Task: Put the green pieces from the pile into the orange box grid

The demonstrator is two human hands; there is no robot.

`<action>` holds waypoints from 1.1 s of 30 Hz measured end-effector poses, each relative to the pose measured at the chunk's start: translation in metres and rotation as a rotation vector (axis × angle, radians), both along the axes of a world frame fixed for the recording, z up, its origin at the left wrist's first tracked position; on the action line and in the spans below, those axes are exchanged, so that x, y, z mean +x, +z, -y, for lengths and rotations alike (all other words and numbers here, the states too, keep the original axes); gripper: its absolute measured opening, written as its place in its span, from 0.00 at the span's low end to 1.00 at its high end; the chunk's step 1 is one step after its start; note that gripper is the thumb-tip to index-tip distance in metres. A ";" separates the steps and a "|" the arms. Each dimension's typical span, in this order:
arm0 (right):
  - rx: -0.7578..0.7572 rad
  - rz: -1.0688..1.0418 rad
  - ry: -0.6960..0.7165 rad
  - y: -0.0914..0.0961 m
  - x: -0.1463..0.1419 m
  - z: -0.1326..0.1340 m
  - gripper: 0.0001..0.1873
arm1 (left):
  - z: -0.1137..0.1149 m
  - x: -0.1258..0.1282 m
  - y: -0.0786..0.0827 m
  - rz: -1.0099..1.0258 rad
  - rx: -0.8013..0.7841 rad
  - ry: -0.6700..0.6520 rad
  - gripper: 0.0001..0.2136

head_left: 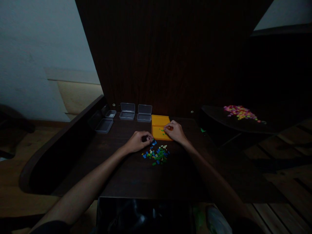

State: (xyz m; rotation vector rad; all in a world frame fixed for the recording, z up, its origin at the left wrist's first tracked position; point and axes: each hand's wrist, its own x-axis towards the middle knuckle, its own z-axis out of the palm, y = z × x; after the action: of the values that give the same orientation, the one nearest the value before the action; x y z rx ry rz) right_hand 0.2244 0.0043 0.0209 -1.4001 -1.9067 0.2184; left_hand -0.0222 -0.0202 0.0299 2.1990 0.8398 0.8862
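Note:
A loose pile of small building bricks (159, 156), green, blue, white and yellow, lies on the dark wooden desk. My left hand (138, 142) is just behind the pile on its left, thumb and forefinger pinched around what looks like a small green brick (153, 139). Over the open yellow box (160, 121) is my right hand (176, 132), its fingertips pinched together; anything between them is too small to make out. Several green bricks (162, 134) lie inside the box, below those fingertips. Blue bricks (154, 143) sit close to my left fingertips.
Clear plastic cases with open lids stand along the back: one (127, 115), another (144, 117), and more at the left (104, 126). A raised side panel (65, 139) bounds the desk's left. Pink and yellow small pieces (241, 112) are heaped on a dark surface at right.

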 end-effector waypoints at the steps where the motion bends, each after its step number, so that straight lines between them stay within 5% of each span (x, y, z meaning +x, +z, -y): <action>1: 0.019 -0.029 0.056 0.003 -0.003 0.005 0.06 | -0.001 0.000 0.000 0.012 0.002 0.015 0.07; 5: 0.015 -0.071 0.285 0.010 -0.019 0.023 0.06 | -0.003 0.000 -0.002 0.062 -0.014 0.073 0.07; 9: 0.030 -0.078 0.363 0.009 -0.033 0.033 0.08 | -0.004 0.000 -0.004 0.134 -0.040 0.086 0.09; 28: 0.029 -0.053 0.451 0.008 -0.038 0.034 0.07 | -0.003 0.001 -0.007 0.116 -0.073 0.076 0.13; 33: 0.069 -0.010 0.333 0.003 -0.024 0.024 0.05 | -0.002 0.000 0.000 -0.001 -0.051 0.038 0.09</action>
State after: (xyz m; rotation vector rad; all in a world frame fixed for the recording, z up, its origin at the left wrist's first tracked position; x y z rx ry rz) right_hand 0.2004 -0.0200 0.0243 -1.0287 -2.1106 0.3148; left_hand -0.0225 -0.0182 0.0297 2.1459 0.8977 0.8728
